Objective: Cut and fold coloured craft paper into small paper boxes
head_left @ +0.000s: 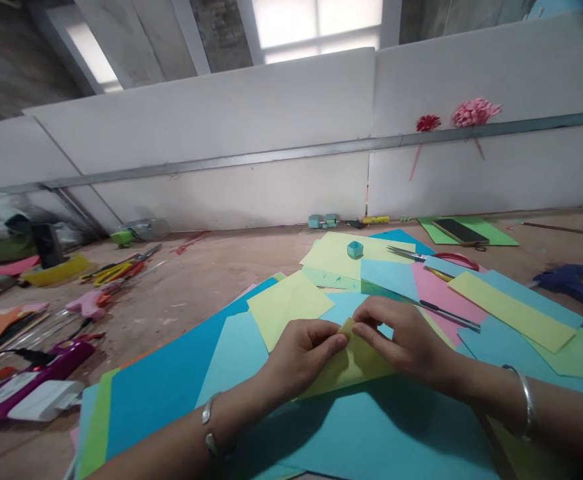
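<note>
A piece of yellow paper is pinched between both hands above light blue sheets. Its top narrows to a point where my fingers meet, and its lower edge hangs toward me. My left hand grips it from the left with thumb and forefinger. From the right, my right hand pinches the same tip, its thumb close to my left thumb. Fingers cover part of the folded top. Just beyond my left hand lies a flat yellow sheet. A small folded blue paper box stands farther back.
Red-handled scissors and a black pen lie on papers at the right. A phone rests on green paper, with a blue glue gun nearer. At left are a purple power strip and a pink glue gun.
</note>
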The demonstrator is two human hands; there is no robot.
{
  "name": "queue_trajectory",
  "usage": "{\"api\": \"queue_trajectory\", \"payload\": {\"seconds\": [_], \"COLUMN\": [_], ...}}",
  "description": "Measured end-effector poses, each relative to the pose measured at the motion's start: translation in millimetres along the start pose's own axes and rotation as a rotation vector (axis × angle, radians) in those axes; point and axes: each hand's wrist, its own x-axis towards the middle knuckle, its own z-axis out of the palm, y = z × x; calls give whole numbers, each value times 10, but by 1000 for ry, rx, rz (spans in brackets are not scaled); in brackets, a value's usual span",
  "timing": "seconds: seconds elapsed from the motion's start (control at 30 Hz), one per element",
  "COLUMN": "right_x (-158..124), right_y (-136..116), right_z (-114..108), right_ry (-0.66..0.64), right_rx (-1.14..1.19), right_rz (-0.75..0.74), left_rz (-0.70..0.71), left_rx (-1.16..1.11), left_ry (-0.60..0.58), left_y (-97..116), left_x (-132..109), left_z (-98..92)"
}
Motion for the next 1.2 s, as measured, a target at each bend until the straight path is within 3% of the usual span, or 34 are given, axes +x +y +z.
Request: {"api": "queue_trajectory", "payload": {"seconds": [0.23, 0.47, 0.63, 0.73, 1.2], "right_x": [4, 19, 87, 107, 109], "right_y": [-14, -44, 139, 288, 492], "right_z": [-6, -15, -59, -54, -65], "right_ry": [-10, -27, -59, -93, -42], "right_rx": [24, 42, -27, -41, -147], "right_rz": [22, 151, 339, 427, 415], "left_rz": [4, -18, -128, -172, -191], "left_rx": [2, -3, -68, 6, -21], "left_ry": [21, 1, -33, -2, 45], "left_y": [21, 28, -46, -96, -143], "left_x": [-7, -9, 30, 73, 118], "left_z": [18, 36, 15, -35, -90]}}
